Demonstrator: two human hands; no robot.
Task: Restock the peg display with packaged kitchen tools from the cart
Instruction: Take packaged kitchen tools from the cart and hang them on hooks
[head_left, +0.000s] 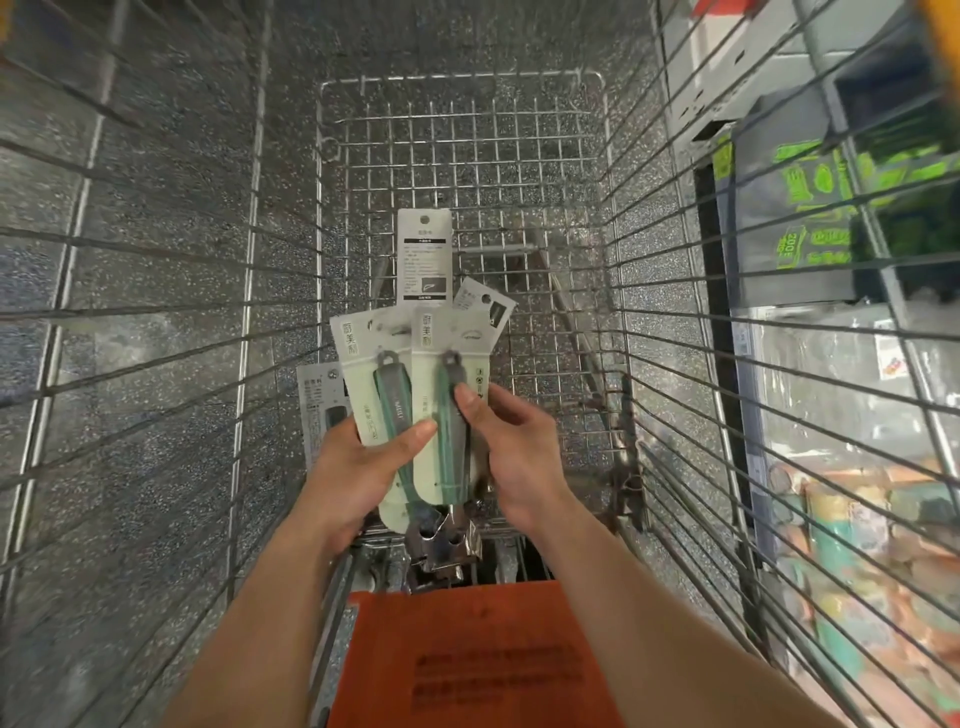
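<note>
Two carded green-handled kitchen tools (415, 410) are gripped over the wire cart (462, 156) by closed fingers of the left hand (358, 467) and right hand (514, 447).

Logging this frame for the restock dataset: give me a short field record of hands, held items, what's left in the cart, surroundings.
setting: wire shopping cart, seen from above
left hand: grips left green-handled tool pack, thumb across its front
right hand: thumb and fingers on right green-handled tool pack
held packs: side by side, card tops pointing away, metal tool ends toward the person
still in cart: white-backed packs face down on the cart floor, partly under the held ones
foreground: orange child-seat flap
right of cart: shelved goods, blurred
</note>
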